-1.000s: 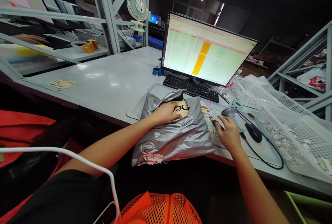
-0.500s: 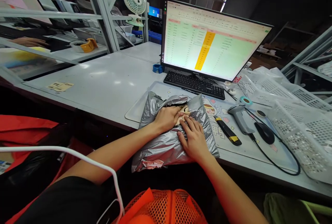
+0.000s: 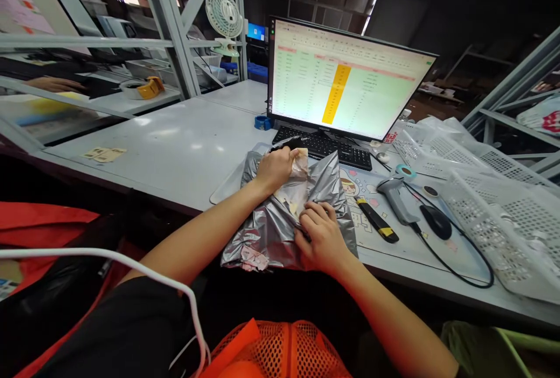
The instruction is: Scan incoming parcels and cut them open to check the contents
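Note:
A grey plastic mailing bag lies at the table's front edge, its upper side open. Inside the opening shows a pale, beige-printed packet in what looks like clear film. My left hand is closed on the packet's far end, at the far side of the opening. Curled fingers of my right hand grip the bag's near edge, lower right of the packet. A torn pinkish label sticks to the bag's near left corner. How much of the packet remains inside is hidden.
Right of the bag lie a yellow-black utility knife, a barcode scanner and a mouse. White perforated baskets stand farther right. Behind are a keyboard and monitor. A white cable crosses the lower left.
My left hand has moved up and away, closing on the packet and drawing it up, so more of it shows. My right hand's fingers have curled onto the bag's edge.

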The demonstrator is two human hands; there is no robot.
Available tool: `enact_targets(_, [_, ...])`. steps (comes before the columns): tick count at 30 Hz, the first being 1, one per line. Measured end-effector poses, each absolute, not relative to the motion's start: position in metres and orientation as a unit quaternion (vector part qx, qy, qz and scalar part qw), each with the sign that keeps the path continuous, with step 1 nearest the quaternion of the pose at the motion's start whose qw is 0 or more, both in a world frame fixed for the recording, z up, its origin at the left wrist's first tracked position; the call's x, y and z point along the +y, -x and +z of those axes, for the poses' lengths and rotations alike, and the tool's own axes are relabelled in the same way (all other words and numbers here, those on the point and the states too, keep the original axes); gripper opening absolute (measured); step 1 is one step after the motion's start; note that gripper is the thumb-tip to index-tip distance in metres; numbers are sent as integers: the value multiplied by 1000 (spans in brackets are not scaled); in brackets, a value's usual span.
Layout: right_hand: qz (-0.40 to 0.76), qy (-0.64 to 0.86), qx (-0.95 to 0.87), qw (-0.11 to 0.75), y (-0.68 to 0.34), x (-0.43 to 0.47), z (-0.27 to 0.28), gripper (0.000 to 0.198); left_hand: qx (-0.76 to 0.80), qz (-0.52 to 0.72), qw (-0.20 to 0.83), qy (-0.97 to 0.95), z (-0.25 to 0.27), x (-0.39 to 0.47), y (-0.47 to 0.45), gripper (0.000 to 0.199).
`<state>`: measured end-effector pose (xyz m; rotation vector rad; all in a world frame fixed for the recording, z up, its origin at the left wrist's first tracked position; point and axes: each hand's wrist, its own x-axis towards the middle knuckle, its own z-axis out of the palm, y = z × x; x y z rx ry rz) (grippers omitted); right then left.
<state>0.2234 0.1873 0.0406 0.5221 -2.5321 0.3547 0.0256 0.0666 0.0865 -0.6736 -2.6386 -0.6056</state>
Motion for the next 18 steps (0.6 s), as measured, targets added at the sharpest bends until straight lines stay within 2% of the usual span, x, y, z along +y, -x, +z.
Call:
enact_targets(6, [131, -227, -930, 259, -254, 181, 67, 27, -956, -152, 178, 180, 123, 41, 14, 66])
enact_targets(10, [155, -188, -933, 267, -259, 192, 56, 30, -968, -148, 127, 159, 120, 31, 29, 52])
enact_targets(13, [178, -157, -934, 267, -253, 203, 47, 27, -964, -141, 107, 201, 115, 35, 5, 44])
enact_targets(18, [227, -165, -920, 274, -245, 207, 44, 12, -906, -93, 206, 357, 118, 45, -78, 48])
